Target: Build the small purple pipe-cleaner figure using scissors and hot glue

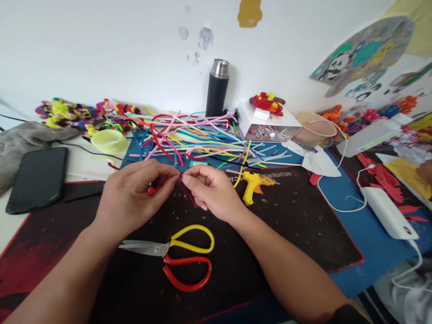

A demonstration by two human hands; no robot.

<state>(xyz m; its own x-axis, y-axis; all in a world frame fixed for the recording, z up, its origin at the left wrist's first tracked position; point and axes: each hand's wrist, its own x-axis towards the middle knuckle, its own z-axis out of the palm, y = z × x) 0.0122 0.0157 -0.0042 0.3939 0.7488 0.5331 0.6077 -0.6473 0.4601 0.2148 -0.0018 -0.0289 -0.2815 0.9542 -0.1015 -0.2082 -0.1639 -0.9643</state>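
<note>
Above the dark mat, my left hand and my right hand meet fingertip to fingertip. Both pinch a dark red pipe cleaner, part of which hangs below the fingers; the rest is hidden by them. Under my left fingers shows a small bright red bit; whether it belongs to the same piece I cannot tell. Nearer to me lie scissors with one yellow and one red handle, blades pointing left. A yellow glue gun rests right of my right hand.
Behind my hands spreads a pile of coloured pipe cleaners. A black flask and a white box stand by the wall. Left is a phone beside a yellow-green roll. A white power bank with cables lies right.
</note>
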